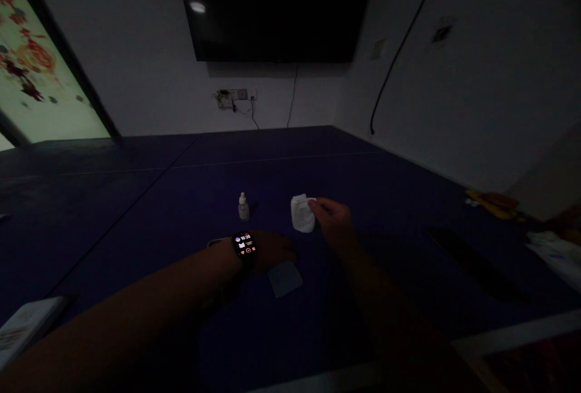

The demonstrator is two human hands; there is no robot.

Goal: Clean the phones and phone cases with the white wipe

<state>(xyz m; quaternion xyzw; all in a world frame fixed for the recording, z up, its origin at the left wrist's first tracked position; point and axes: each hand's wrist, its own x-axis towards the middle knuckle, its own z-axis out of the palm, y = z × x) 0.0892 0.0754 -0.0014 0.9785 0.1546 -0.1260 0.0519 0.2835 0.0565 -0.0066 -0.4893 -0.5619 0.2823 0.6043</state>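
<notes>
My right hand pinches a white folded tissue between thumb and fingers, upright just above or on the dark blue tabletop. My left hand, with a lit smartwatch on its wrist, is low over the table, its fingers bent downward. What those fingers hold, if anything, is lost in the dark. A greyish square cloth lies right beside the left fingers. A thin pale curved edge shows behind the left wrist. Beyond that hand stands a small clear dropper bottle with a white and yellowish top.
On the right lie a long dark flat object, a yellow item and a white packet. A white box sits at the lower left. A large dark screen hangs on the wall above sockets with cables.
</notes>
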